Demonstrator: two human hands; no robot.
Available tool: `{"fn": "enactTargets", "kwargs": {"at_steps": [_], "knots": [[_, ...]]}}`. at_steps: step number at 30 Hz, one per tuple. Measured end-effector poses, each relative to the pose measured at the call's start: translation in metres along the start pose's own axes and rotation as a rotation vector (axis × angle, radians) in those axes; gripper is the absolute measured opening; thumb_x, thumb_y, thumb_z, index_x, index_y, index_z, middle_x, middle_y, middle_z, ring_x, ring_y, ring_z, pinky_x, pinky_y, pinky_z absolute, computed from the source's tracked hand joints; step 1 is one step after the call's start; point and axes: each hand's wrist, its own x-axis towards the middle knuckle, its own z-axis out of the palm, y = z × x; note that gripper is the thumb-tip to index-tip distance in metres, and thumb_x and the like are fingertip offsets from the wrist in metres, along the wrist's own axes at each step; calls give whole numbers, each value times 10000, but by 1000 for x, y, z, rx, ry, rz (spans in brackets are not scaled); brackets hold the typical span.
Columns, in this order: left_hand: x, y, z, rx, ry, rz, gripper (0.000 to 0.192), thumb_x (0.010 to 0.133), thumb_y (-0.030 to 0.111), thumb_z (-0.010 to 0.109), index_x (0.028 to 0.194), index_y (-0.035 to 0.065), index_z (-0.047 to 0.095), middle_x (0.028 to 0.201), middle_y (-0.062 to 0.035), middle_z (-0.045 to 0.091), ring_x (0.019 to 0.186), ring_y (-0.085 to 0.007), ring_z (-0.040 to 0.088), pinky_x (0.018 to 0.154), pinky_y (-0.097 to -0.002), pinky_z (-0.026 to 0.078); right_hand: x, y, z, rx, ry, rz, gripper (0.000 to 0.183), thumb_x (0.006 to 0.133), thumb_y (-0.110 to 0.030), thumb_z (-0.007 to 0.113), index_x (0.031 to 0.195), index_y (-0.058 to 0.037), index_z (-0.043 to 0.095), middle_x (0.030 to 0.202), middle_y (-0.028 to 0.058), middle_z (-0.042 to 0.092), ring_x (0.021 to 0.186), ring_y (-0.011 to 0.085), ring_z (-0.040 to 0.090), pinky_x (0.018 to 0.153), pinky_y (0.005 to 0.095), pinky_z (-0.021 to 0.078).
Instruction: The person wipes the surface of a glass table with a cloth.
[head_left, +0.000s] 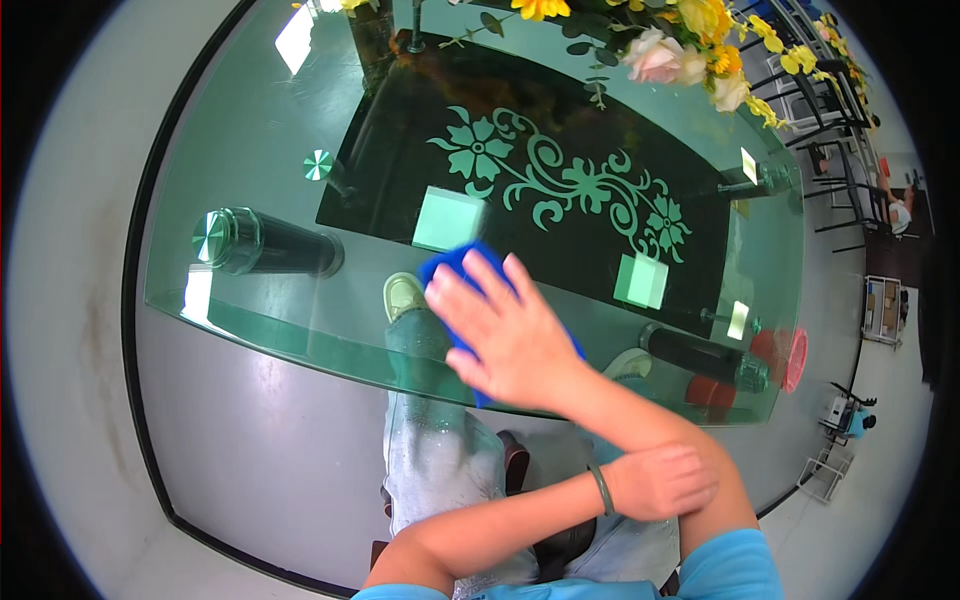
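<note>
A blue cloth (466, 259) lies on the glass top (255, 157) of a table, close to its front edge. My right hand (517, 349) presses flat on this cloth with the fingers spread, covering most of it. Blue shows past the fingertips and below the palm. Across my lap, my left hand (660, 481) wraps around my right forearm (645, 412) near the elbow. A dark green bangle (601, 489) circles my left wrist. Under the glass is a dark shelf (405, 150) with a pale green floral pattern (589, 184).
Artificial flowers (660, 56) overhang the table's far side. Thick table legs (281, 244) show through the glass. A pink basket (795, 360) stands beyond the right edge. Black chairs (847, 180) and a seated person (896, 210) are farther right. Black tape (139, 195) borders the floor area at left.
</note>
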Motion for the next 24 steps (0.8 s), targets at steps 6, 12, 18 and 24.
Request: {"fn": "enactTargets", "kwargs": {"at_steps": [6, 12, 18, 24], "knots": [[8, -6, -7, 30, 24, 29, 235, 683, 172, 547, 865, 31, 596, 1030, -89, 606, 885, -197, 562, 762, -327, 471, 30, 22, -7, -27, 25, -13, 573, 830, -338, 523, 1337, -101, 401, 1395, 58, 379, 1311, 293, 298, 1078, 515, 189], [22, -17, -31, 184, 303, -123, 166, 691, 125, 552, 831, 48, 594, 1007, -87, 633, 853, -208, 573, 757, -318, 481, 79, 71, 10, -230, 310, 246, 567, 877, -372, 458, 1344, -59, 380, 1393, 112, 371, 1302, 330, 296, 1072, 515, 193], [12, -3, -14, 108, 92, -2, 183, 742, 137, 524, 877, 46, 607, 1134, -95, 597, 982, -195, 587, 851, -314, 479, 31, 2, 4, 40, 33, -122, 582, 819, -345, 552, 1331, -105, 412, 1380, 59, 396, 1306, 303, 307, 1081, 505, 203], [14, -17, -19, 221, 162, -44, 187, 756, 115, 527, 913, 50, 605, 1128, -91, 606, 991, -191, 582, 863, -314, 452, 66, 44, 6, -47, 187, -48, 564, 825, -369, 518, 1305, -85, 435, 1367, 70, 409, 1309, 297, 294, 1083, 521, 185]]}}
